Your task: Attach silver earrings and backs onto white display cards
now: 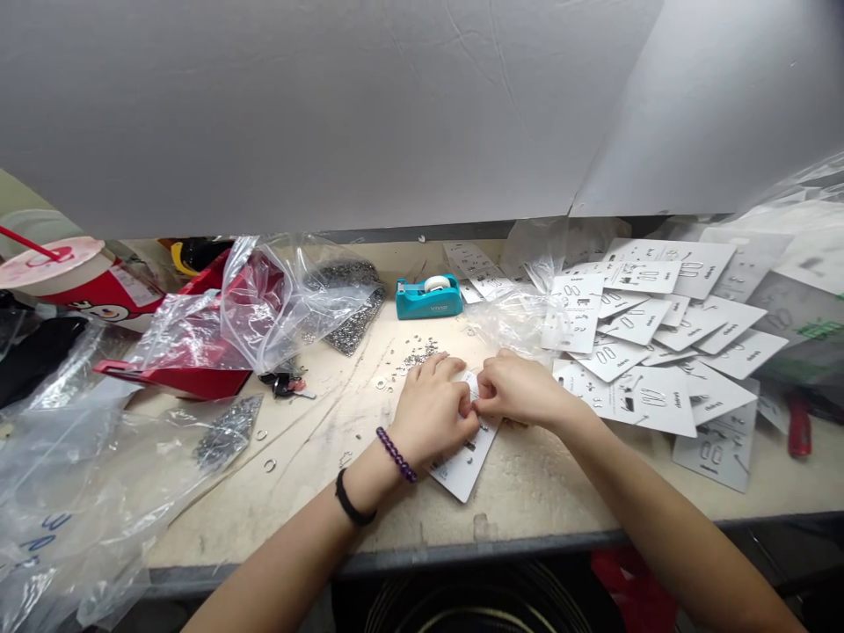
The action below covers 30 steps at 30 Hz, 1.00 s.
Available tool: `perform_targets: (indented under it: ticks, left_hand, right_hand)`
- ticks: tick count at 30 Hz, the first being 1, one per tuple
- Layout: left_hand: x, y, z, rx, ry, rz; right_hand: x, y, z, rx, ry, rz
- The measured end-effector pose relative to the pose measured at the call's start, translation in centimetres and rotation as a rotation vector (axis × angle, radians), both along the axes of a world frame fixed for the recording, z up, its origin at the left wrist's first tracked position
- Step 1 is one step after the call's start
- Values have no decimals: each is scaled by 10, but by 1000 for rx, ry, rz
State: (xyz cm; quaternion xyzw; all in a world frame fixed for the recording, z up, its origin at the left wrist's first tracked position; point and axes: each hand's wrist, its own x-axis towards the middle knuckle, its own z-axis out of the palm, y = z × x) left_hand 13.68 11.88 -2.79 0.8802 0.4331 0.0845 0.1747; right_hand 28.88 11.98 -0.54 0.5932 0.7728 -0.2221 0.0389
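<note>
My left hand (432,409) rests curled on a white printed card (465,462) lying on the worktable, fingers closed and pressing it near its top edge. My right hand (520,387) meets it from the right, fingers pinched together at the same card edge; what the fingertips hold is too small to make out. Small loose metal rings (415,359) lie scattered just beyond the hands. A purple bead bracelet and a black band sit on my left wrist.
A pile of white cards (659,352) spreads to the right. A teal tape dispenser (429,297) stands behind the hands. Clear plastic bags (283,299), a red tray (191,374) and a lidded cup (72,281) crowd the left. The table's front edge (462,554) runs below.
</note>
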Motion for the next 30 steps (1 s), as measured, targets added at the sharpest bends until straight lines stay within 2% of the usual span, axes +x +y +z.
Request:
perform_targets:
  ticks: [5, 10, 14, 19, 23, 26, 30]
  left_hand:
    - [0, -1, 0, 18, 1, -19]
    - [-6, 0, 0, 72, -37, 40]
    - [-12, -1, 1, 94, -8, 11]
    - [-13, -4, 0, 86, -7, -5]
    - [-14, -5, 0, 71, -28, -49]
    - [-15, -6, 0, 88, 7, 0]
    - [-15, -7, 1, 126, 33, 39]
  right_hand:
    - [-5, 17, 13, -136, -207, 23]
    - [-8, 15, 16, -45, -186, -6]
    - [-5, 3, 12, 43, -107, -29]
    - [4, -2, 4, 65, 5, -19]
    - [13, -4, -5, 64, 241, 21]
    - [17, -5, -12, 62, 405, -2]
    - [18, -6, -17, 58, 470, -18]
